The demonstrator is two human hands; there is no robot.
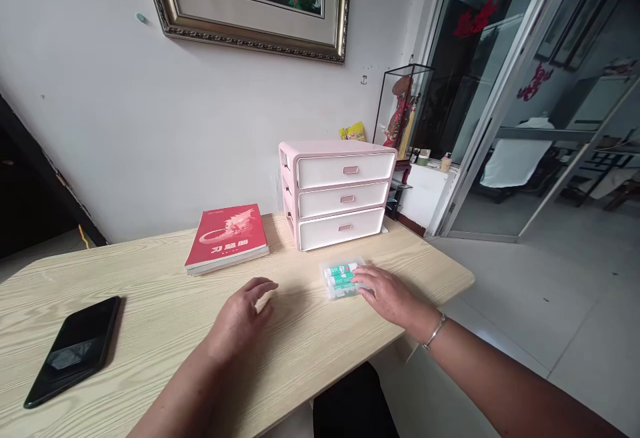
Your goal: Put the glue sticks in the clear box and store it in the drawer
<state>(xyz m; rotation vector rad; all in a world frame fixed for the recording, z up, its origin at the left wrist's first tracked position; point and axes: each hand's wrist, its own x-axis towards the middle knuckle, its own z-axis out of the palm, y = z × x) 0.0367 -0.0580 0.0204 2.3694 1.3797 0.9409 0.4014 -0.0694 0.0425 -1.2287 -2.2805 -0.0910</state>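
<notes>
Pale wood-grain surface (150,271) under a white wall, and we're live with both hands out on it! Far left, a black smartphone (73,351) lies face up near the left corner of the near edge, well away from the action. Along the far edge sits a red paperback book (226,238), just beside a pink-and-white three-drawer organizer (337,195), all of its drawers shut.

Now the centre: the left hand (243,315) hovers over bare surface, fingers (265,288) loosely curled and open, holding nothing. Moving right, there's the clear plastic case (340,280) of white-and-green tubes, lying just in front of the organizer, toward the right edge. The right hand (385,295) is on it, fingers (363,278) draped over the case's near right side, though whether that's a real grip or only a touch, I can't tell from here. A silver bangle (434,331) circles that wrist. Beyond the right edge, a glass display case (403,111) stands on a white cabinet (425,195), with a glass door (485,105) further right.
</notes>
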